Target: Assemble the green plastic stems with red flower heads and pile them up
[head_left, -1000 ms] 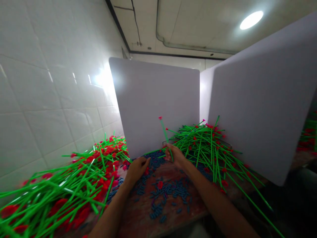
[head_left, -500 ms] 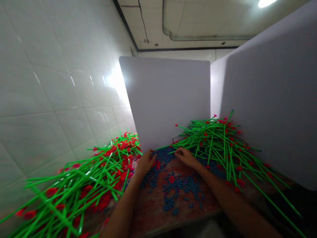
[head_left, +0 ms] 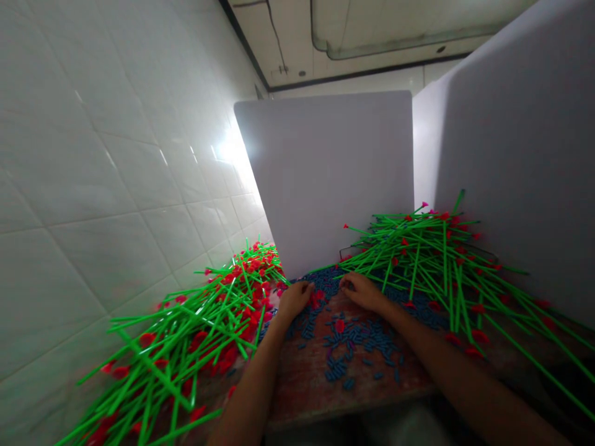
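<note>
My left hand (head_left: 294, 297) rests knuckles-up on the reddish table (head_left: 307, 384), fingers curled down into the small blue pieces (head_left: 356, 337) scattered there. Close beside it, my right hand (head_left: 362, 290) lies on the same blue pieces with its fingers bent, next to the edge of the right heap of green sticks (head_left: 432, 254). What either hand pinches, if anything, is hidden under the fingers. A few red caps (head_left: 339, 324) lie among the blue pieces.
A big heap of green sticks with red heads (head_left: 195, 334) fills the left side along the tiled wall (head_left: 93, 186). White divider boards stand behind (head_left: 325, 179) and to the right (head_left: 520, 161). The table's front edge runs just below the forearms.
One second ago my right hand held a green stick upright; now that stick is out of the hand and both hands lie low on the blue pieces. The camera has tilted down and left.
</note>
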Demonstrator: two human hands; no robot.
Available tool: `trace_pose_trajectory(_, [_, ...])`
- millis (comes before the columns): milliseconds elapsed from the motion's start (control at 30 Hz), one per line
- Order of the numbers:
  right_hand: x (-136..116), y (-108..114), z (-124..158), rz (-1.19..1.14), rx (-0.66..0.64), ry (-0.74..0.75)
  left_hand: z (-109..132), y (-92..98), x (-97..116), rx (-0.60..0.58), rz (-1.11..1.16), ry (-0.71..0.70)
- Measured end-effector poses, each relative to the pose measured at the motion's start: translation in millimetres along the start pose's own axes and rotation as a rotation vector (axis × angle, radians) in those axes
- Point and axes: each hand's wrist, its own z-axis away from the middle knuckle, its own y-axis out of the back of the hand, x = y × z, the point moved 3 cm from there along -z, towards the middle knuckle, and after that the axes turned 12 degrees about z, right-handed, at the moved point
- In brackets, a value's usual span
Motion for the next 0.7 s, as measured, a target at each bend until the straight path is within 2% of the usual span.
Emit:
trace_pose_trajectory(67, [-1.3,-0.5,0.8,-0.005,-0.005,0.006,1.7,8.3,-2.6,0.072,-0.074,0.072])
trace_pose_trajectory(167, [-3.1,-2.7,2.8,-0.022,-0.024,0.007,6.0,22.8,-11.0,0.241,-0.207,0.185])
trace_pose_trajectory(300, [-5.3,-7.1,4.8,-0.008,-0.046,0.009,14.1,36.7,-19.0,0.513,-0.328,0.173])
trace_pose_trajectory(400, [-9.0,-11.8,4.3,0.047,-0.053,0.061,17.3,39.5,-22.3,0.606,-0.326,0.168])
trace_pose_trajectory(467, [-10.9,-17.8,3.6,0.118,-0.084,0.080,16.4,38.6,-23.5,0.616,-0.302,0.171])
trace_pose_trajectory(533, [-11.2,-25.1,3.1,0.200,-0.133,0.073,13.3,35.0,-24.6,0.577,-0.241,0.168])
trace_pose_trajectory(700, [-12.0,-29.8,3.0,0.295,-0.188,0.100,3.4,14.0,-17.8,0.227,-0.110,0.033])
